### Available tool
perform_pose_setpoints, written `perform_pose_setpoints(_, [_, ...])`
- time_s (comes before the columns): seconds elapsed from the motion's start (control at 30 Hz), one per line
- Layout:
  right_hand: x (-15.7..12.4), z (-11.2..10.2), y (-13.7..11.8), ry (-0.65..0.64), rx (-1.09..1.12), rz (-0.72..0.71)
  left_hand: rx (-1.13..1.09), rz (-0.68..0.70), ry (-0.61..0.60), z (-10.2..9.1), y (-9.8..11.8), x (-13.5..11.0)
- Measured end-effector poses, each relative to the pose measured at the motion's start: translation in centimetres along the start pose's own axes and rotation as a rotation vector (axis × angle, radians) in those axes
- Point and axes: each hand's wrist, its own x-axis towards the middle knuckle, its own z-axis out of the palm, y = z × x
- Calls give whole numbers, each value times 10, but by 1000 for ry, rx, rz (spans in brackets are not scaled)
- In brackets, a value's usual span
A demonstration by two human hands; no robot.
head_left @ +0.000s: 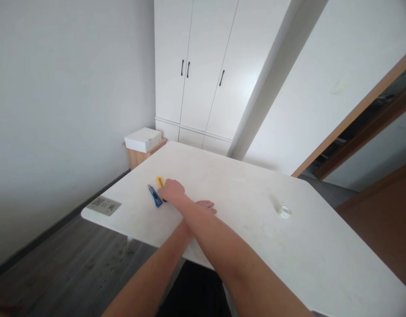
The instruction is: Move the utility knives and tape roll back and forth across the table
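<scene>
My forearms cross over the white table [203, 169], the right one lying over the left. At the left side of the tabletop, my right hand [173, 190] has its fingers closed on a yellow utility knife [160, 182], whose middle they partly hide. Right beside it lies a blue utility knife [155, 196], close to my right fingertips. My left hand [206, 205] reaches out from under the right forearm, palm down by the tabletop, fingers extended and holding nothing. Part of that hand is covered by the right forearm.
A clear roll of tape [284, 211] lies on the table's right half. A printed label [104, 205] is stuck at the left corner. Beyond the table, a white box [142, 139] rests on a wooden stand, near white cabinets [203, 66].
</scene>
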Motion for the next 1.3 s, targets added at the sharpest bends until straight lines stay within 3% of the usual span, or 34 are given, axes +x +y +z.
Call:
perform_pose_setpoints(0.17, [21,11,-6,-18,-32,73,16,43,48,1,-9,-1])
perform_pose_setpoints(0.3, [8,-12,29,-73,-24,55,56,26,23,-9,1,-8])
perform_pose_setpoints(0.4, [-32,-42,93,52,-110,70,136,33,16,-18,12,-5])
perform_pose_setpoints(0.5, [-98,-71,184,191,-248,149,135,83,17,-22,21,-1])
perform_pose_setpoints(0.63, [-193,-95,307,137,-321,337,162,61,50,-22,22,1])
perform_pose_setpoints(0.7, [-230,-99,351,110,-347,433,173,62,45,-21,21,1])
perform_pose_setpoints(0.77, [-257,-101,379,120,-357,492,174,61,35,-21,21,0])
perform_pose_setpoints(0.9, [-275,-102,400,181,-349,494,160,41,32,-21,19,0])
perform_pose_setpoints(1.2, [-264,-77,415,178,-317,483,194,48,-4,-22,17,0])
perform_pose_setpoints(1.3, [-268,-77,410,188,-357,509,197,51,-1,-22,17,1])
